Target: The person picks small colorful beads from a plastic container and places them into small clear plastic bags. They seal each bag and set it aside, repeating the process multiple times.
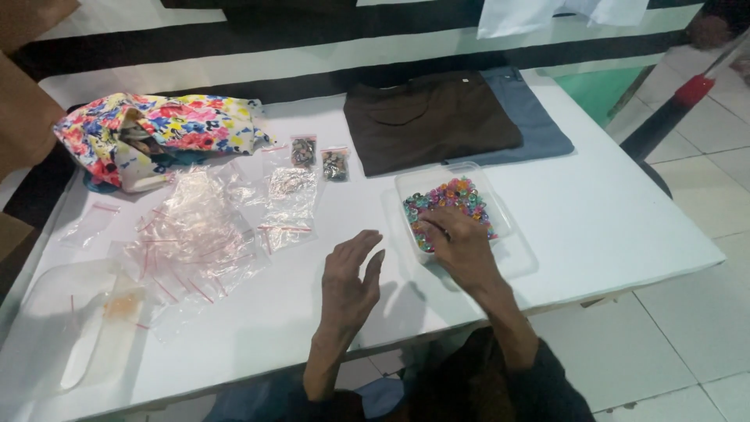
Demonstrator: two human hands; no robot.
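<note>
Two hands: right hand (461, 246) fingers dip into beads (449, 199), left hand (349, 277) open.

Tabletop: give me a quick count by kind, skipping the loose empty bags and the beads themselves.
Folded garments: 2, brown and blue-grey
Small filled zip bags: 2
Clear bead tray: 1
Floral cloth bag: 1
Hands: 2, left hand and right hand in the beads
Total: 8

One view only — a camera worn on the head, looking steeply down and forward over the white counter (594, 211) from close above, its near edge low in frame — tiled floor at right.
</note>
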